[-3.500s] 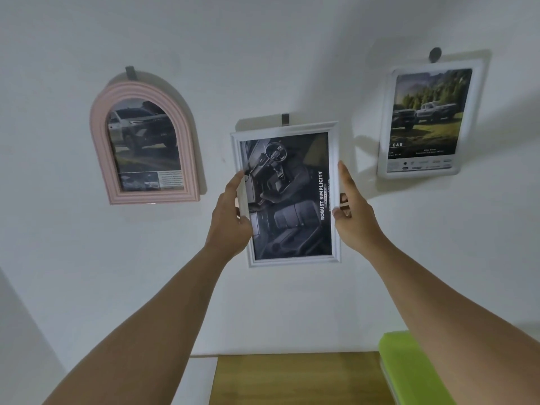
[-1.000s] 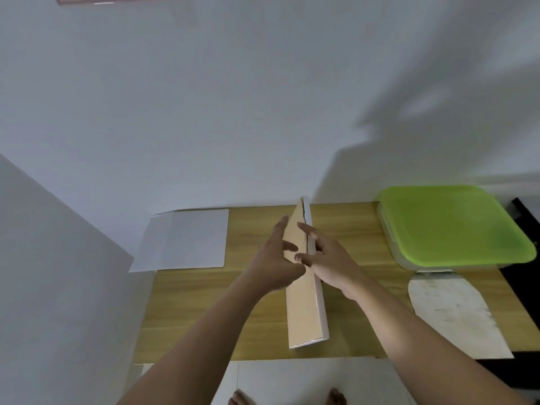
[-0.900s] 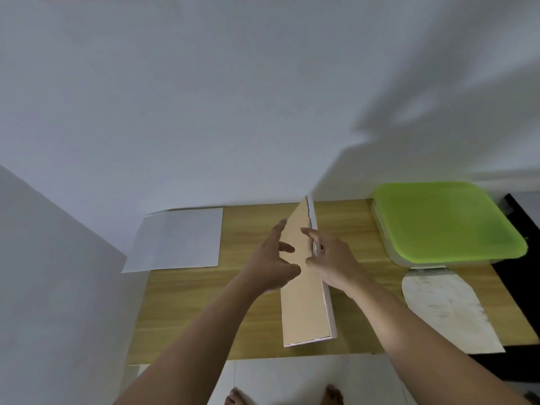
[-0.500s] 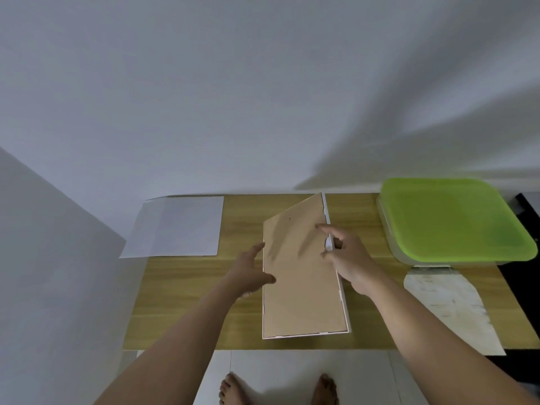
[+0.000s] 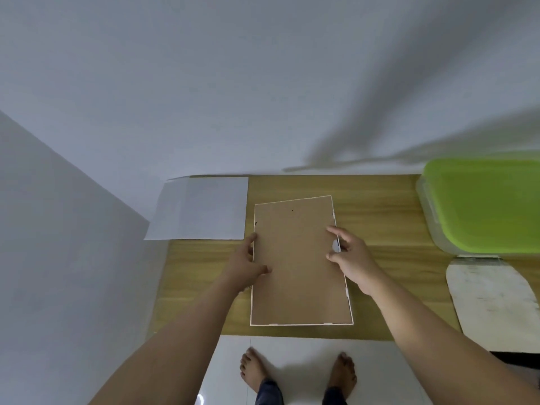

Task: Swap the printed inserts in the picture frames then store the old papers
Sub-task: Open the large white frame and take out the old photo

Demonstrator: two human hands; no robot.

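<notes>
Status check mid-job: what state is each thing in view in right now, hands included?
frame: flat on table, face down, brown back up.
left hand: touches frame's left edge, thumb on its back.
right hand: fingers curled at frame's right edge.
paper: lying flat, overhanging table's left end.
box: green lid on.
arched board: flat on table, not in any frame.
</notes>
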